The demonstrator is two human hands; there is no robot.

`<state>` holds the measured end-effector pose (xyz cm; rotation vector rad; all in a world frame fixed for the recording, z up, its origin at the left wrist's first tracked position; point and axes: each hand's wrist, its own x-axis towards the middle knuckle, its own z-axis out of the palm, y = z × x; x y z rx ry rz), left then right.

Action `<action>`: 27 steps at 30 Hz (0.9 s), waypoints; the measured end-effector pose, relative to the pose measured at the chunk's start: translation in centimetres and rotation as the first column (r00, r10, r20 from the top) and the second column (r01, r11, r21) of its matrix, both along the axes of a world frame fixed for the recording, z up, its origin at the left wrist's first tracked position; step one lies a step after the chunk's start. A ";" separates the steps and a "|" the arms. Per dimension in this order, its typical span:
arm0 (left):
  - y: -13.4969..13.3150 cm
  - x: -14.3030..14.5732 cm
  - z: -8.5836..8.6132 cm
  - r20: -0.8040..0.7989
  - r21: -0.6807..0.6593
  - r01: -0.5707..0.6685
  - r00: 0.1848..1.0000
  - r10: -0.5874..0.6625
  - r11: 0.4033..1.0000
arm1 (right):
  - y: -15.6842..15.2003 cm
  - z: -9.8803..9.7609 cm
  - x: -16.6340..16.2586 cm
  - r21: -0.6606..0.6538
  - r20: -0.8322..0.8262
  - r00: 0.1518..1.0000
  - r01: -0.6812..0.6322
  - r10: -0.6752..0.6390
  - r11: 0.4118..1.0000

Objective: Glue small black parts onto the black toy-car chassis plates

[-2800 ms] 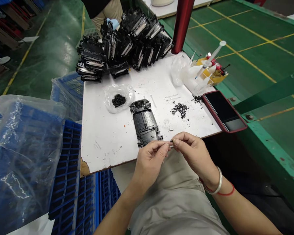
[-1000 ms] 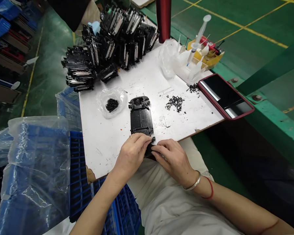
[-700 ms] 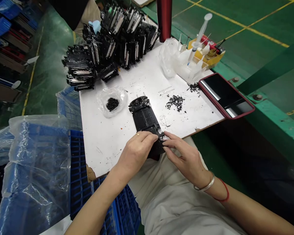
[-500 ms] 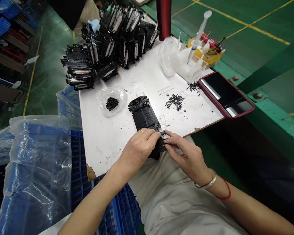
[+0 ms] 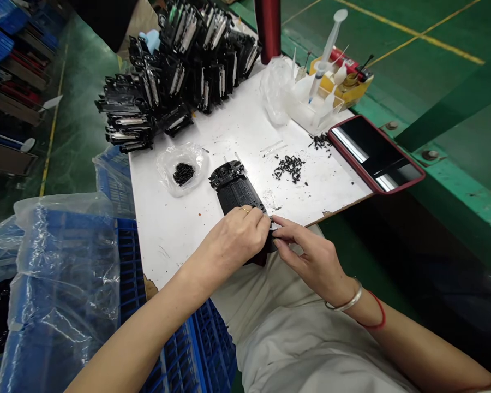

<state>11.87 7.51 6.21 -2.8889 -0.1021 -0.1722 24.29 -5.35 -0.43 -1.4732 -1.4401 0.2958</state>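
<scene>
A black plastic toy car chassis [image 5: 238, 192] lies on the white tabletop, its near end jutting over the front edge by my lap. My left hand [image 5: 245, 232] is closed over that near end, fingers bent together; its fingertips, and any small part between them, are hidden. On the other side, my right hand [image 5: 305, 248] grips the chassis's near right corner between thumb and fingers. Small black pieces [image 5: 289, 168] lie loose to the right of the chassis. To its left, more small black parts [image 5: 183, 173] sit in an open clear plastic bag [image 5: 163, 164].
Many similar black chassis [image 5: 175, 71] are stacked at the back left. A red-cased phone [image 5: 376, 153] rests at the right edge. Behind it stand a syringe [image 5: 325, 60] and a yellow box [image 5: 354, 93]. Blue crates [image 5: 126, 267] and plastic sheeting [image 5: 61, 273] are at left.
My left hand has rolled slightly, its fingers drawn closer together over the chassis's near end. My right hand keeps nearly the same grip. The view has shifted a little.
</scene>
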 end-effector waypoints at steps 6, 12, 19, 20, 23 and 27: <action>0.9 -0.1 -0.3 0.056 0.008 0.111 0.992 -0.111 0.994 | 0.1 0.2 0.3 -0.001 -0.009 1.000 0.011 -0.011 1.000; 1.5 -0.5 -1.0 0.137 -0.058 0.165 0.978 -0.156 0.984 | 0.2 0.6 0.5 -0.012 -0.011 1.000 0.000 0.000 1.000; 1.9 -0.6 -1.5 0.178 -0.037 0.183 0.969 -0.174 0.982 | 0.3 0.6 0.6 -0.010 0.000 1.000 0.011 -0.011 1.000; 2.0 -0.6 -1.7 0.179 -0.049 0.188 0.968 -0.177 0.981 | 0.3 0.5 0.7 -0.012 0.005 1.000 0.015 -0.015 1.000; 2.2 -0.8 -1.9 0.191 -0.080 0.210 0.963 -0.192 0.974 | 0.3 0.5 0.7 -0.014 0.006 1.000 0.022 -0.022 1.000; 2.5 -0.9 -2.1 0.220 -0.054 0.240 0.950 -0.223 0.969 | 0.3 0.5 0.8 -0.034 -0.014 1.000 0.015 -0.016 0.999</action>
